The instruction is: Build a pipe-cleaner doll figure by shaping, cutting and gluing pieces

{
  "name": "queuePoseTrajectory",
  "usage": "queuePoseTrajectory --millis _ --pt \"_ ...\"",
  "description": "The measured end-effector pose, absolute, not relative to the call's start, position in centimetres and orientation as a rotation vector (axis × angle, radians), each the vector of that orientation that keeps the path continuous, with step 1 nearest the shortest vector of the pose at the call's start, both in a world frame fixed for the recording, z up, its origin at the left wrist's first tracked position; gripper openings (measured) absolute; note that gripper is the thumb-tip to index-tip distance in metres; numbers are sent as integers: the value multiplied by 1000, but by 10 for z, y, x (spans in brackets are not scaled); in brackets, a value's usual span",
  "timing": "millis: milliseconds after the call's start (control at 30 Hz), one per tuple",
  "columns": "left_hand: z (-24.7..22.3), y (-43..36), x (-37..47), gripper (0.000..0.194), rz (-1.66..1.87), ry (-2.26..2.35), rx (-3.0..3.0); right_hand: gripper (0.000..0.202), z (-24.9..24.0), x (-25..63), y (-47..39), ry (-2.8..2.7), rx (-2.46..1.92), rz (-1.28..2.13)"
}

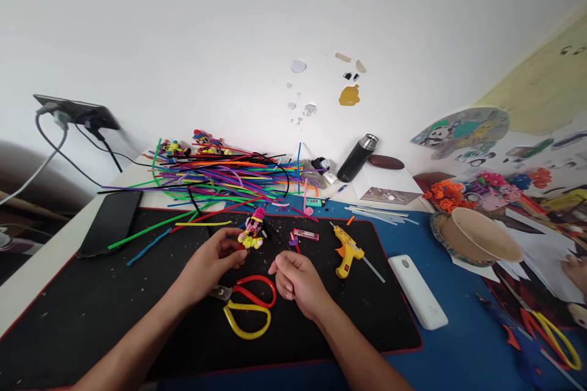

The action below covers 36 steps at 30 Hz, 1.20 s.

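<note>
Black mat [92, 317] beneath, left hand [215, 258] pinching the little figurine [252, 233] at its fingertips, right hand [298, 280] curled closed beside it, any contents hidden, and a slack pinch could drop it towards those scissors [229, 304] between the hands!

Figurine [252, 237]: fuzzy — glue gun [349, 249] at its 3 o'clock, smooth plastic; scissors [230, 303] at 6, plastic handles [247, 336], metal blades [223, 292] — matt flask [352, 165] at 2, shiny metal cap [370, 139].
</note>
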<state>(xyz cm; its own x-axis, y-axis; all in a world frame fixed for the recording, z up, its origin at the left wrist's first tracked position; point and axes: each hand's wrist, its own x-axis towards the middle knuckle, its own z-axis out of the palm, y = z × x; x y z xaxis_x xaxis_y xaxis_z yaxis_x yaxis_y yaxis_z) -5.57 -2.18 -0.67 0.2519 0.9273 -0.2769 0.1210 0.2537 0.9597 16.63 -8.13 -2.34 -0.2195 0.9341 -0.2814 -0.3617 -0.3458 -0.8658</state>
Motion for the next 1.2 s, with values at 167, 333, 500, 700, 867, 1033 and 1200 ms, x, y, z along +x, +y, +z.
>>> queuePoseTrajectory --millis 167,333,500,700,867,1033,1200 --pt "-7 -16 -64 51 691 1386 1427 53 -30 168 -91 -800 -1045 1730" --pt "-1 -20 -55 36 630 1439 1516 52 -33 169 -91 -779 -1029 1720" --pt "-2 -22 -53 28 529 1492 1683 50 -37 170 -91 -756 -1010 1714" --pt "-7 -23 -57 20 452 1475 1788 48 -38 171 -91 -715 -982 1724" --pt "-5 -23 -57 25 436 1473 1705 47 -37 171 -91 -699 -961 1722" --pt "-5 -23 -59 30 418 1492 1762 47 -36 171 -91 -682 -944 1720" --pt "-3 -22 -68 35 477 1521 1729 47 -37 171 -92 -652 -927 1720"
